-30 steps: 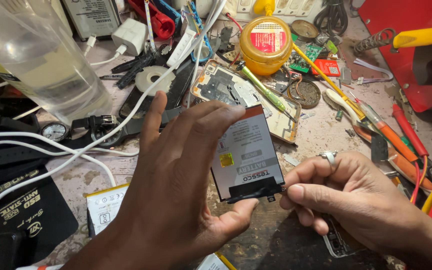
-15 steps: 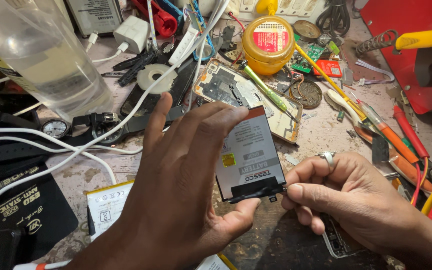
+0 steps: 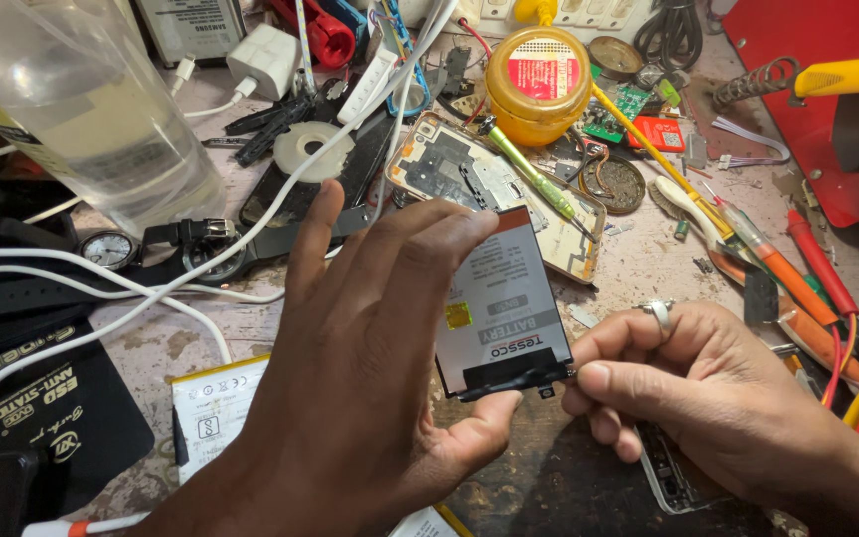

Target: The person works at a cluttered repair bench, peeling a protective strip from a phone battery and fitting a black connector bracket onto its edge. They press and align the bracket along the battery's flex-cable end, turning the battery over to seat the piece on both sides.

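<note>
Grey phone battery [image 3: 504, 313] pinched upright over the bench between left hand [image 3: 370, 388] thumb and fingertips, barely shifted since 1 second ago, right hand [image 3: 698, 398] still nipping its bottom connector corner, connector tip too small to read, opened phone [image 3: 494, 189] partly covered behind.

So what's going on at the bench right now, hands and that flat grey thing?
Left hand grips flat grey battery by its edges. Right hand pinches its lower corner connector. Opened phone body lies behind; white cable left, nothing between hands.
</note>
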Tool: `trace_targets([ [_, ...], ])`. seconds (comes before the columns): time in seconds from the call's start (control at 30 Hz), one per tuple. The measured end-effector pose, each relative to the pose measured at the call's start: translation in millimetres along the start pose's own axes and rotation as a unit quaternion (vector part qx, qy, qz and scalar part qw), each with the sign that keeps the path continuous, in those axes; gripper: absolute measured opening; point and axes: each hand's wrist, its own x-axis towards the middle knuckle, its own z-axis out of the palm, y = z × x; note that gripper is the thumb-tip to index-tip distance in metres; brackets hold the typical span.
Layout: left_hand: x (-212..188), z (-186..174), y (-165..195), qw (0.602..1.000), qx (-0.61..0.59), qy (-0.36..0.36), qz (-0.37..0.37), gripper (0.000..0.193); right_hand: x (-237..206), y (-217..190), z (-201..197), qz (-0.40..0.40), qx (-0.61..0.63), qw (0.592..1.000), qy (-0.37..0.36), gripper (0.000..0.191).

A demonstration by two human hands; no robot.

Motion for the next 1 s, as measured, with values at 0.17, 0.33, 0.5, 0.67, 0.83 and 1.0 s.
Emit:
trace_targets([
  [0.17,-0.9,0.7,-0.1,1.000,0.000,0.002,-0.001,0.091,1.3,1.1,-1.6,0.007,0.009,1.000,-0.006,0.019],
  [0.33,-1.2,2.4,0.5,1.000,0.000,0.009,-0.002,0.091,1.7,1.2,-2.5,-0.004,0.015,1.000,-0.011,0.019],
  [0.5,-2.0,2.0,1.2,1.000,0.010,0.012,0.002,0.091,2.4,1.7,-1.4,-0.019,0.011,1.000,-0.016,0.018],
  [0.67,-2.3,1.9,2.9,1.000,0.012,0.009,0.004,0.090,1.6,2.2,0.5,-0.010,-0.013,1.000,0.006,0.016],
  [0.83,-1.8,1.5,3.1,0.999,0.029,0.014,0.007,0.092,1.5,2.6,1.3,-0.021,-0.009,1.000,0.005,0.016],
  [1.0,-2.5,1.5,4.7,1.000,0.023,0.014,0.011,0.090,1.7,2.4,2.5,-0.019,0.003,1.000,-0.002,0.017],
])
